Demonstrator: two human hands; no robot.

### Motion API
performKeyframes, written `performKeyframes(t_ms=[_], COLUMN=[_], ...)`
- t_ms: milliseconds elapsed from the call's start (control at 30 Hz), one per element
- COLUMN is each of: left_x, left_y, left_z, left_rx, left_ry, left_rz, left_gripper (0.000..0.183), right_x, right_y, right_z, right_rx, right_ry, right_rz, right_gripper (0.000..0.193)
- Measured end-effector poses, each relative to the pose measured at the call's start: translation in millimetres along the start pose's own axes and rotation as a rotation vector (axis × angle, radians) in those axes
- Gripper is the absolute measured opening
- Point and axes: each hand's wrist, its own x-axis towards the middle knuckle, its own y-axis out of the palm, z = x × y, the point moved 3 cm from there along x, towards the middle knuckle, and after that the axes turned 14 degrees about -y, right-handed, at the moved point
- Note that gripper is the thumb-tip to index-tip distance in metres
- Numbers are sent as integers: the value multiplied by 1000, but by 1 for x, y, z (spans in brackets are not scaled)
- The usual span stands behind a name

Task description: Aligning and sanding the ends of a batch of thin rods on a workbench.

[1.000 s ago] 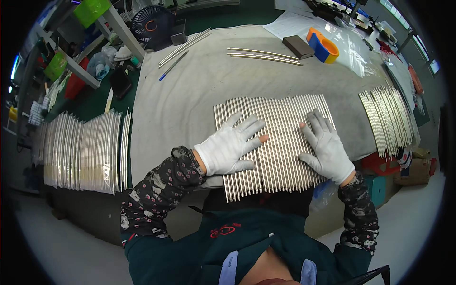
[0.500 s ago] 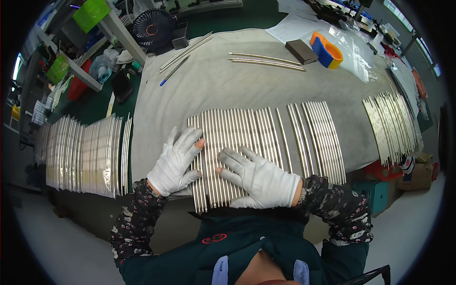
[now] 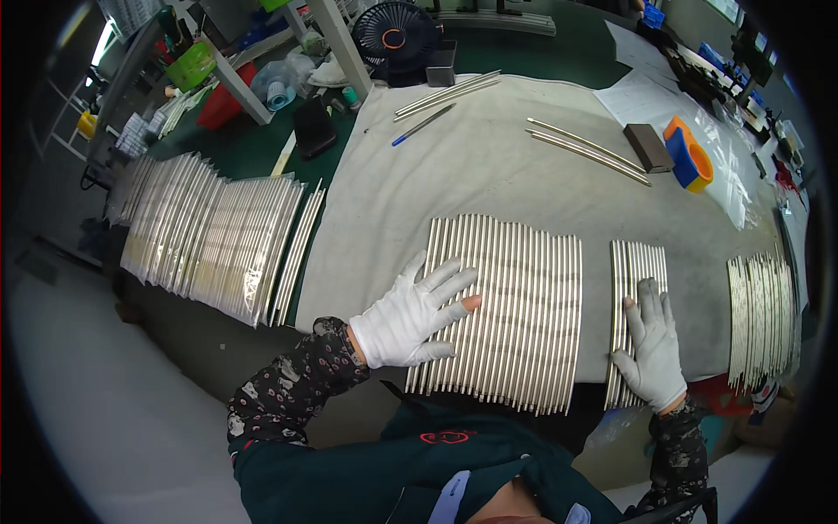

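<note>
**Metal rods spread in 2 groups on the grey cloth**

Metal rods [image 3: 511,310] lie side by side on the grey cloth [image 3: 489,166]. Left hand [image 3: 410,319] presses flat, fingers spread, on the wide group, likely steadying it. Right hand [image 3: 653,345], also flat and gripping nothing, rests on the narrow group [image 3: 637,262] right of it. A fan [image 3: 397,31] stands beyond the cloth.

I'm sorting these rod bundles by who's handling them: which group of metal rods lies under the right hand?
The narrow group of rods, set apart right of the wide group that the left hand presses. The right hand lies flat on its near end.
</note>
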Motion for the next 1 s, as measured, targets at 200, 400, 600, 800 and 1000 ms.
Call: performKeyframes(t_ms=[200, 400, 600, 800, 1000], left_x=[-6, -10, -10, -7, -22], left_y=[-13, -2, -5, -6, -4], left_z=[7, 21, 13, 11, 17], left_rx=[-51, -69, -45, -30, 2], left_ry=[-106, -88, -138, -127, -162], left_rz=[13, -10, -22, -9, -8], left_gripper=[81, 77, 71, 69, 68], right_x=[72, 62, -48, -150, -87], right_y=[3, -1, -44, -2, 1], right_z=[44, 26, -101, -164, -90], right_rx=[188, 387, -252, -363, -49], right_ry=[-129, -216, 541, 1062, 602], right_rz=[-154, -253, -285, -93, -192], right_gripper=[56, 64, 61, 66, 69])
